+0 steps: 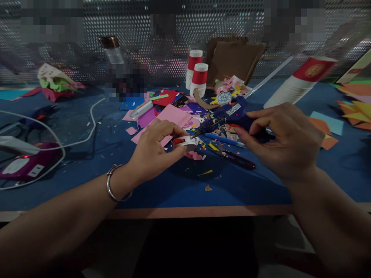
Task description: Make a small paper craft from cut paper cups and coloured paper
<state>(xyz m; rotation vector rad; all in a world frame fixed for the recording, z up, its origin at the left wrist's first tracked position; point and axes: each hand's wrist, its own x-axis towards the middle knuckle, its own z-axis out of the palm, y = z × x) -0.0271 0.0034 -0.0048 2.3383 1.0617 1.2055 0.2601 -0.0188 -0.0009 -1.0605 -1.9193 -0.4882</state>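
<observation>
My left hand (152, 152) pinches a small round white-and-red piece (189, 144), perhaps cut from a paper cup, between thumb and fingers. My right hand (285, 141) grips a dark blue hot glue gun (224, 114) by its handle. Its nozzle points left and down at the top of the round piece; whether they touch I cannot tell. A clear glue stick (269, 77) slants up behind the gun. Below the gun lie a blue pen (226, 139) and dark-handled scissors (236, 159).
Pink paper (174, 116) and coloured scraps cover the table's middle. Stacked paper cups (199, 79) stand behind, with another stack (301, 81) tilted at right. A cardboard piece (236, 60) leans against the mesh. At left, a white cable (92, 116) runs near a purple power strip (31, 164).
</observation>
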